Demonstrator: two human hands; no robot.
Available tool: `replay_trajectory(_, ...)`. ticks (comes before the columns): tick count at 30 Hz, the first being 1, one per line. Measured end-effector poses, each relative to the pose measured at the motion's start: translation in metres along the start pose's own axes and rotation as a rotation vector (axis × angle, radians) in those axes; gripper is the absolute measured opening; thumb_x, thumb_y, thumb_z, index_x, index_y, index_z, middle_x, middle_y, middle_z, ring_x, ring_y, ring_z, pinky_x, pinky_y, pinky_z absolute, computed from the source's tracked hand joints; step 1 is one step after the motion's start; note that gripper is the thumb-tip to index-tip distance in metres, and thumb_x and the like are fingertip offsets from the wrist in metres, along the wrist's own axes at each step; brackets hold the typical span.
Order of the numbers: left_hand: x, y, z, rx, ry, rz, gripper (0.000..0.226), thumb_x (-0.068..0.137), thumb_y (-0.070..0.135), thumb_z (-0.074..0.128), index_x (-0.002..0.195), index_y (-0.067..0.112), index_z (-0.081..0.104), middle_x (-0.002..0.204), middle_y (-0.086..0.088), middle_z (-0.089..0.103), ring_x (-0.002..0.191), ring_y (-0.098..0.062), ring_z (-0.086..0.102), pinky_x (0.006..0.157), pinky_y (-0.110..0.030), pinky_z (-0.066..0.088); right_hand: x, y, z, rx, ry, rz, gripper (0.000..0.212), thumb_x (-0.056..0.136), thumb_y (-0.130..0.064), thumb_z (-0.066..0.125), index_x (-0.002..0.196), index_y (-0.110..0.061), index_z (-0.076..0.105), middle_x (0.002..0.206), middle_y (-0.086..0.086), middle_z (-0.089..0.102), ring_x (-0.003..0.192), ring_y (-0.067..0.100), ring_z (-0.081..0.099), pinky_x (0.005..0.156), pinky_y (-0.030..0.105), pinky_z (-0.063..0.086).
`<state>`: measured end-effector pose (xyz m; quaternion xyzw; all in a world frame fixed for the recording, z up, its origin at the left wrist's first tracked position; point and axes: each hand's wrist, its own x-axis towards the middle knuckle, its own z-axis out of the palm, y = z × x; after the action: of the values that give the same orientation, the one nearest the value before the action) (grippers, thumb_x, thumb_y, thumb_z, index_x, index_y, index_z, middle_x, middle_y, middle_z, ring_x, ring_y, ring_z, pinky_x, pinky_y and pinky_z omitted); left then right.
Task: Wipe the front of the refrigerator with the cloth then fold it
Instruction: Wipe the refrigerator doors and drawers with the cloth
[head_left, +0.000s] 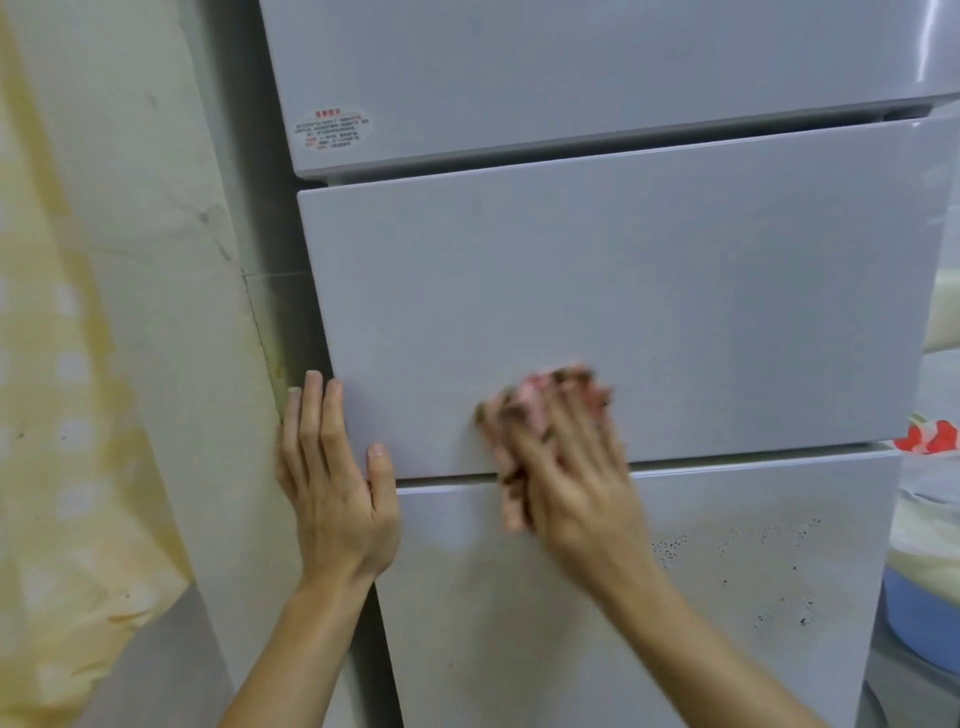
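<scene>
Two hands at the refrigerator (623, 291), one pressing the cloth (506, 431)

Both hands were up against the pale grey front, well apart from each other. The left hand (332, 488) lay open at the left edge of the middle door panel, its fingers straight and pointing up along the panel's side and its thumb resting on the front face just above the lower seam. It held nothing.

The right hand (576, 467) was spread flat over the cloth, fingers splayed, pressing it to the refrigerator front. The cloth was bunched, pink with brownish marks, and showed past the fingertips and along the hand's left side. It sat at the bottom of the middle panel and hung across the seam onto the lower panel (727, 649). Hand and cloth were both blurred, so I could not make out the cloth's pattern.

The upper door (571, 67) carried an oval sticker (332, 130) with red print near its lower left corner. Dark specks (670, 545) dotted the lower panel to the right of the right wrist. A wrinkled yellowish wall covering (78, 364) stood to the left of the refrigerator. A blue basin (919, 613) sat at the right, with something red and white (930, 436) above it at the frame's edge.
</scene>
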<state>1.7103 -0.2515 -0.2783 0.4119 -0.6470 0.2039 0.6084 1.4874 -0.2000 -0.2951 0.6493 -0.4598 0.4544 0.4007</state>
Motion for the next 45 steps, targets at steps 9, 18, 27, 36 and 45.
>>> replay_trajectory(9,0.028,-0.04,-0.019,-0.022,-0.002,-0.017,0.063,0.102,0.025,0.034,0.161,0.004,0.028,0.171,-0.009,0.023,0.16,-0.025,0.018,0.131,-0.044,0.014,0.152,-0.068,0.02,-0.05,0.16,0.111,0.062,0.101,-0.026,0.045,0.162,-0.023,0.035,0.171,0.017,0.022,0.16,0.034,0.015,0.131,0.051,0.009)
replay_trajectory(18,0.018,-0.037,-0.018,-0.117,0.028,-0.015,0.059,0.105,0.027,0.031,0.16,0.005,0.033,0.169,-0.008,0.028,0.158,-0.025,0.025,0.128,-0.05,0.021,0.027,-0.078,0.05,-0.023,-0.099,-0.318,0.064,0.102,-0.015,0.053,0.163,-0.017,0.033,0.172,0.008,0.024,0.161,0.024,0.016,0.13,0.045,0.018)
replay_trajectory(27,-0.045,-0.013,-0.001,-0.152,-0.032,-0.05,0.06,0.102,0.012,0.044,0.16,0.006,0.033,0.17,-0.005,0.028,0.16,-0.023,0.019,0.129,-0.049,0.019,-0.051,-0.063,0.024,0.13,-0.152,-0.035,0.062,0.099,-0.009,0.046,0.159,-0.02,0.039,0.169,0.01,0.03,0.159,0.029,0.022,0.127,0.055,0.025)
replay_trajectory(36,-0.072,-0.074,-0.009,0.071,-0.107,-0.103,0.068,0.105,0.042,0.036,0.166,0.018,0.017,0.176,-0.006,0.009,0.163,-0.026,0.002,0.129,-0.056,0.004,-0.082,-0.085,0.047,0.12,-0.172,0.045,0.054,0.108,-0.02,0.037,0.162,-0.023,0.033,0.172,0.011,0.022,0.161,0.029,0.014,0.13,0.055,0.012)
replay_trajectory(45,-0.087,-0.095,0.001,0.048,-0.072,-0.041,0.066,0.105,0.029,0.035,0.165,0.009,0.017,0.175,-0.009,0.01,0.163,-0.029,0.005,0.128,-0.061,0.011,-0.074,-0.124,0.087,-0.033,-0.034,0.083,0.058,0.107,-0.029,0.052,0.162,-0.025,0.035,0.172,0.01,0.017,0.161,0.027,0.015,0.131,0.048,0.005)
